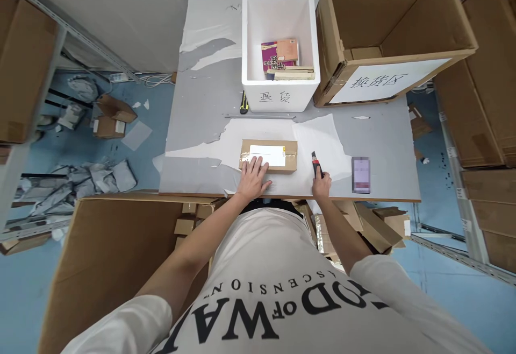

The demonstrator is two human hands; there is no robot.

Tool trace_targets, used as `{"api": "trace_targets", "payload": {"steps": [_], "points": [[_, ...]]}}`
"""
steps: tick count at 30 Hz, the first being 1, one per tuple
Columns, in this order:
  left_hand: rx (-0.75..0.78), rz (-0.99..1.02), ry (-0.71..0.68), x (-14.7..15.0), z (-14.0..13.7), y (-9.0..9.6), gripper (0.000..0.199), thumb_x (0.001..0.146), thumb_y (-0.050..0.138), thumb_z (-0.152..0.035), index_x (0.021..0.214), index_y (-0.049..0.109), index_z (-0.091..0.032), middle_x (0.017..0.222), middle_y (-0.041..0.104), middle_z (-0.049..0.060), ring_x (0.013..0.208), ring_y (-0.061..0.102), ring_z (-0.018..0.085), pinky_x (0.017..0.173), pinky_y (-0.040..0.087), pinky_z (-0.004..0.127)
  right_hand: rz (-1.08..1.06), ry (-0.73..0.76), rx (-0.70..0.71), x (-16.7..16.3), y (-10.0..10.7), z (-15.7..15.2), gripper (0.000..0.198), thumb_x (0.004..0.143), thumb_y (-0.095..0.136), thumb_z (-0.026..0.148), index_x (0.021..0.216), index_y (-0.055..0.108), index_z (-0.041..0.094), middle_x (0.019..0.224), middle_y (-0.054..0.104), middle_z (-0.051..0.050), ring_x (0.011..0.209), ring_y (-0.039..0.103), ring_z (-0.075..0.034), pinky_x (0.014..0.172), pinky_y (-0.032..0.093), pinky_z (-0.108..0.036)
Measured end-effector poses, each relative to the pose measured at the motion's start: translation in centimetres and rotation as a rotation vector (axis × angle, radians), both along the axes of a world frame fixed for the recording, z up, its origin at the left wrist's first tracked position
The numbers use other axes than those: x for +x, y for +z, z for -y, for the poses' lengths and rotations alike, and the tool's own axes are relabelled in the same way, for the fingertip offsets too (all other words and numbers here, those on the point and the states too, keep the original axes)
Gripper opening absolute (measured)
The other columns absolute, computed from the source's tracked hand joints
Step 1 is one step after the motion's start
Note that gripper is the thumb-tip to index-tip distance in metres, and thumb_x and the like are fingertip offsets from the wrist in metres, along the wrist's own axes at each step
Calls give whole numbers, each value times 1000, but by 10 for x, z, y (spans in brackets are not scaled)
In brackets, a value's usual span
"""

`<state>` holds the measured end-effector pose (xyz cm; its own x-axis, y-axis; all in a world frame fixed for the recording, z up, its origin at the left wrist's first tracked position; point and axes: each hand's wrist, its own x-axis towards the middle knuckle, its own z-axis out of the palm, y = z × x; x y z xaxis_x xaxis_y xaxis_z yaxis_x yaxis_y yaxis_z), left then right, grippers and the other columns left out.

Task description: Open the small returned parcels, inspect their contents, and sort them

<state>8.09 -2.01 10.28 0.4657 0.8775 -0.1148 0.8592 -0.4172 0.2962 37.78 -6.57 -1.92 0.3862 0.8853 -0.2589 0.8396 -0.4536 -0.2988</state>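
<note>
A small taped cardboard box (290, 160) with a white label (272, 155) lies flat near the front of the table. My left hand (252, 179) rests on its near left part, fingers spread over the edge of the label. To the right of the box, my right hand (321, 184) is closed around a red and black utility knife (315, 161), which points away from me. A phone (360, 175) with a lit screen lies farther right, apart from that hand.
A white foam box (278, 97) holding several books (278, 55) stands at the back, beside a large open cardboard box (334, 74). A yellow and black cutter (244, 102) lies by the foam box. Large cardboard boxes (121, 246) stand below the table's front edge.
</note>
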Motion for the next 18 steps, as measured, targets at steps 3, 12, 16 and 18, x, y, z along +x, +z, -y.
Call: {"api": "trace_targets", "payload": {"steps": [3,12,16,18], "points": [[-13,-11,-2,-1,2,0,64,87,47,-48,144,39,-19,153,30,16,144,19,34,115,10,54,1,-16,8,-2,-2,1,60,89,33,21,148,30,27,130,34,-17,116,38,-35,93,37,-52],[5,-6,7,1,4,-3,73,84,45,-61,142,40,-17,152,32,17,143,22,36,115,8,55,14,-20,167,-12,35,-13,59,90,36,30,148,28,22,139,31,-20,126,33,-37,99,30,-60],[10,-41,-16,-1,9,-9,79,82,44,-66,143,38,-17,152,32,16,142,22,36,115,8,55,-54,284,405,-35,89,-56,62,93,35,41,150,22,19,139,36,-19,128,34,-32,103,31,-53],[14,-50,-26,-2,11,-12,81,81,45,-67,144,36,-17,153,30,15,143,21,36,115,8,55,-65,600,378,-55,113,-80,62,92,41,46,147,30,20,142,37,-17,131,33,-32,106,29,-49]]}}
